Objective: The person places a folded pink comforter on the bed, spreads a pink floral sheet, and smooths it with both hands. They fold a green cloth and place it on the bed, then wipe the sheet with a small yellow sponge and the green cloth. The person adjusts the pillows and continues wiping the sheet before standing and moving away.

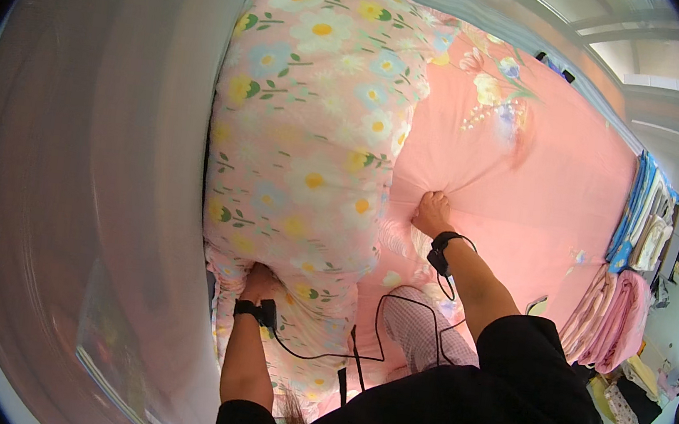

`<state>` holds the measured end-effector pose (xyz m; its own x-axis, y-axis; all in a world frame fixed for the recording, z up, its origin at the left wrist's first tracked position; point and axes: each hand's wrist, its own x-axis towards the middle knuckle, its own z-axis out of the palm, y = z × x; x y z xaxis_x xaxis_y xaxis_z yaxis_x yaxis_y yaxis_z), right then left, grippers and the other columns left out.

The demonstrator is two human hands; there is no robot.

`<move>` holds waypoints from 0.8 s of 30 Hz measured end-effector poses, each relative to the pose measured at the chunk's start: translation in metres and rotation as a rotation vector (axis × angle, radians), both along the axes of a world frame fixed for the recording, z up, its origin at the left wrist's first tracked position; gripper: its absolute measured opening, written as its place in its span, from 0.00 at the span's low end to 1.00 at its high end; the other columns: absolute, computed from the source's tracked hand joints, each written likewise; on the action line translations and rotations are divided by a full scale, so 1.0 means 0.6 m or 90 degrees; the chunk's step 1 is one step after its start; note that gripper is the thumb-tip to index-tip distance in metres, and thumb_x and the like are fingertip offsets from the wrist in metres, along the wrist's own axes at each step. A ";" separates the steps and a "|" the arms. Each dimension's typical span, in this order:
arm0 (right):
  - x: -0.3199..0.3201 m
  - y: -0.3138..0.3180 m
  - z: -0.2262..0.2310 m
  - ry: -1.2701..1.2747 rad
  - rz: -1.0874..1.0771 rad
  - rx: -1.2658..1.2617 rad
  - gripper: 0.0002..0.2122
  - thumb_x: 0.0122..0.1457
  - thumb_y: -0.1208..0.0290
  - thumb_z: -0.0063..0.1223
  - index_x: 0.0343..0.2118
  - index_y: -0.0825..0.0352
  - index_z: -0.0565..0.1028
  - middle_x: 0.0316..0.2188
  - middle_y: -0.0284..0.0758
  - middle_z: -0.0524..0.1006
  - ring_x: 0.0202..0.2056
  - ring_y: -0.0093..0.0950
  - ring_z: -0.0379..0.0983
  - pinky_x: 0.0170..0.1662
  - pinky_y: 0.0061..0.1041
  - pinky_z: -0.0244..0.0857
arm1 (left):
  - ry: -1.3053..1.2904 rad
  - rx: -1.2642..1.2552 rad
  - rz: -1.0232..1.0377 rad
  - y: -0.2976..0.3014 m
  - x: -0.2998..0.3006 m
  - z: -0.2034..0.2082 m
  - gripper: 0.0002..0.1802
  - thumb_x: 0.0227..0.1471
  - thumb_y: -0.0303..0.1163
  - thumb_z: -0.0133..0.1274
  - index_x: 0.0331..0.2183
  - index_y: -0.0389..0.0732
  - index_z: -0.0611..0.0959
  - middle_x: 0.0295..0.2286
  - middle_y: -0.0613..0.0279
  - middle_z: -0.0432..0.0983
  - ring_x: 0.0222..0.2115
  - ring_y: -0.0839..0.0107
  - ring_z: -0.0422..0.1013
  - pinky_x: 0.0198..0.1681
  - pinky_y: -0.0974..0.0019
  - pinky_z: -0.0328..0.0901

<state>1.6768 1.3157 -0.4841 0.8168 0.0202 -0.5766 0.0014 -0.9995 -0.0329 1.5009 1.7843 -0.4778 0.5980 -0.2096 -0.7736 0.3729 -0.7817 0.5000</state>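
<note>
A puffy pink quilt with white, yellow and blue flowers (314, 138) covers the left part of the bed. My left hand (260, 280) reaches into a fold at its near left side; the fingers are hidden by the bunched fabric. Farther right, my right hand (434, 213) bears down on the plain pink bed sheet (516, 203) with its fingers curled. Creases in the sheet spread out from that fist, and whether some cloth is pinched in it is hidden. Each wrist wears a black strapped device, and a black cable (323, 356) runs between them.
My knee in checked trousers (414, 325) rests on the bed. A greyish wall panel (94, 159) borders the left side. Folded blue and white cloths (641, 213) and folded pink bedding (616, 319) are stacked at the right edge. A phone-like object (537, 305) lies near my right elbow.
</note>
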 end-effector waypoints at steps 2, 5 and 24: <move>-0.001 0.000 -0.003 -0.042 -0.006 0.006 0.24 0.42 0.63 0.60 0.40 0.77 0.71 0.38 0.52 0.71 0.40 0.47 0.72 0.42 0.40 0.70 | 0.106 0.002 0.037 0.000 0.017 0.021 0.46 0.39 0.40 0.65 0.55 0.31 0.64 0.54 0.50 0.67 0.55 0.55 0.62 0.57 0.59 0.59; -0.006 0.003 -0.003 -0.091 -0.007 -0.003 0.22 0.42 0.64 0.61 0.38 0.74 0.73 0.38 0.51 0.72 0.40 0.46 0.72 0.42 0.40 0.70 | 0.143 0.110 -0.212 0.000 0.042 0.051 0.48 0.40 0.38 0.65 0.58 0.31 0.60 0.56 0.50 0.64 0.56 0.54 0.61 0.58 0.58 0.59; 0.000 0.010 0.000 -0.045 -0.044 -0.027 0.25 0.47 0.64 0.56 0.47 0.74 0.71 0.47 0.51 0.71 0.49 0.45 0.71 0.51 0.37 0.66 | -0.038 0.046 0.294 -0.048 0.026 0.141 0.47 0.34 0.25 0.65 0.56 0.32 0.61 0.50 0.49 0.67 0.51 0.54 0.65 0.55 0.61 0.61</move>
